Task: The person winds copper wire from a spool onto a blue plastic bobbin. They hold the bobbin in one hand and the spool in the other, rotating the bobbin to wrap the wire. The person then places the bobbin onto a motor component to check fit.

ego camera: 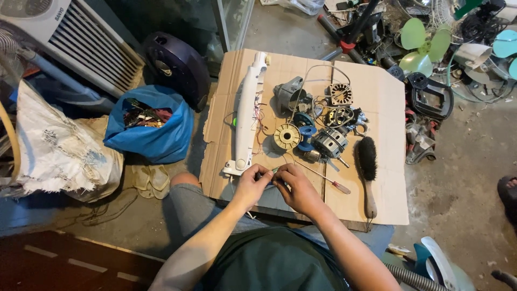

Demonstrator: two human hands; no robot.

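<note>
From the head camera, a blue bag (153, 132) sits on the floor to the left of a flattened cardboard sheet (377, 97). Its mouth is open and it is filled with a dark tangle of small scrap parts and wire ends; what each piece is cannot be told. Beside it lies a white woven sack (59, 151), its contents hidden.

On the cardboard lie a long white plastic housing (246, 108), a cream-coloured spool (286, 136), a blue spool (307, 134), a small motor (329, 143), a square stator core (340, 94), a grey casing (288, 92), a screwdriver (329, 180) with a red handle, and a dark brush (368, 161) with a wooden handle.

Both forearms reach forward from the lower edge of the picture and meet near the front edge of the cardboard, just below the foot of the white housing. The left hand (250, 186) and the right hand (296, 188) have their fingertips pressed together on a small dark part (267, 177) held between them, just above the cardboard. The part is too small to identify. Both hands are curled, knuckles up, each pinching its end of the part.
</note>
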